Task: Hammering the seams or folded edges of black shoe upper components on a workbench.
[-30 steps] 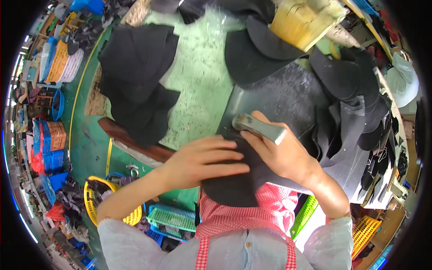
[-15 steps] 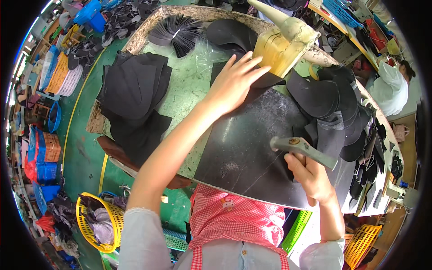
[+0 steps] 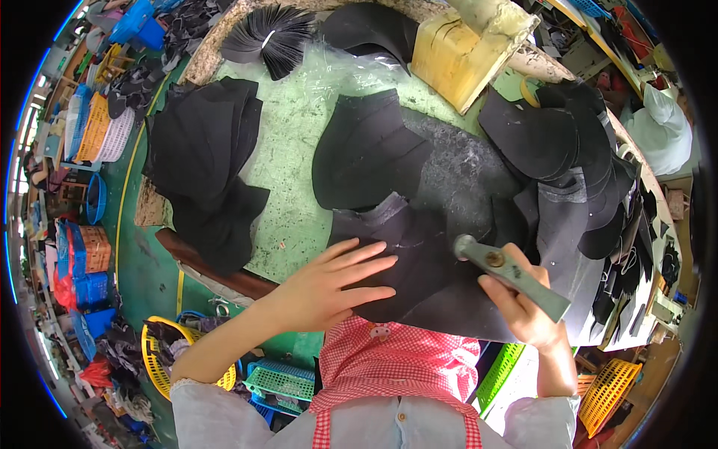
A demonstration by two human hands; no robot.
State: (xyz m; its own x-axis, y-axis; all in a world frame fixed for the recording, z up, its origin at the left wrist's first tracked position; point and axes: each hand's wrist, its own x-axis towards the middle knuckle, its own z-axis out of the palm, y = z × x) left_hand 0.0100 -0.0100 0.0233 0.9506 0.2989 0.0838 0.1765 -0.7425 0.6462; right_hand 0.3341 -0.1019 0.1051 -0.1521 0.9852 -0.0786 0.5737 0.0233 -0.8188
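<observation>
My left hand [image 3: 329,284] lies flat, fingers spread, on a dark fabric piece [image 3: 419,262] spread over the black work slab [image 3: 479,187] in front of me. My right hand [image 3: 523,299] grips a grey-green metal hammer [image 3: 508,273], its head just above the fabric to the right of my left hand. A curved black cut piece [image 3: 370,150] lies on the slab beyond the fabric.
A stack of black cut pieces [image 3: 202,165] sits at the left of the green table [image 3: 299,120]. More black pieces [image 3: 568,142] pile at the right. A yellow block [image 3: 456,49] and a fan of thin black strips [image 3: 273,37] stand at the back. Baskets crowd the floor at left.
My left hand has drawn back from the far side of the table and now presses on the fabric near me. A black cut piece now lies on the slab. The hammer stays in my right hand.
</observation>
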